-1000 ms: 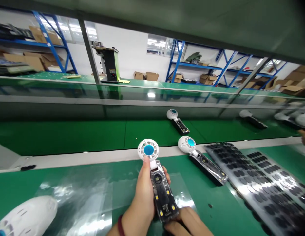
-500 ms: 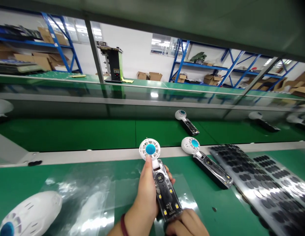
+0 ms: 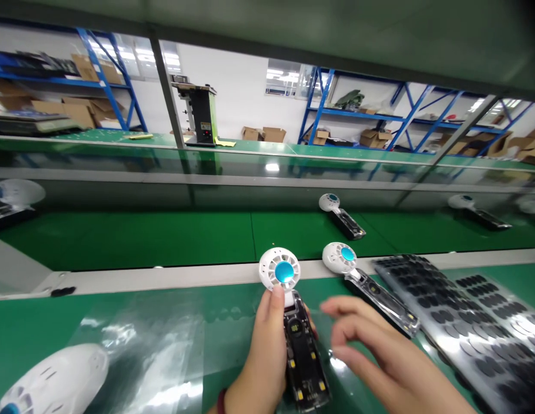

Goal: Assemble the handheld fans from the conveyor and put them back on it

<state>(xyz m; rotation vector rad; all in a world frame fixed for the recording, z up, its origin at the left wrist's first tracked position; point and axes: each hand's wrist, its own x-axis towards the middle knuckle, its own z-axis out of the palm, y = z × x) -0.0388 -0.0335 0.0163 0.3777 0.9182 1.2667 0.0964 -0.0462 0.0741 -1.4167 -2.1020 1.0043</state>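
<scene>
My left hand (image 3: 267, 351) is closed around the handle of a handheld fan (image 3: 305, 356). Its round white head with a shiny blue centre points away from me, and my thumb rests just below that head. Through the clear casing of the handle a black circuit board with several small yellow-white parts shows. To the right of the handle, off the fan, hovers my right hand (image 3: 374, 351), its fingers loosely bent and apart with nothing visible in them. Behind it, a second handheld fan (image 3: 381, 299) lies on the bench, partly covered by this hand.
Sheets of round black stickers (image 3: 457, 322) lie at the right. A white fan-like body (image 3: 56, 376) sits at the lower left beside clear plastic film (image 3: 142, 345). Beyond the pale rail (image 3: 224, 273), more fans (image 3: 342, 215) lie on a green conveyor belt (image 3: 198, 236).
My right hand has left the lower end of the fan's handle and moved up and right, opening. The lit digits on the handle no longer show. Fans on the belt have shifted right.
</scene>
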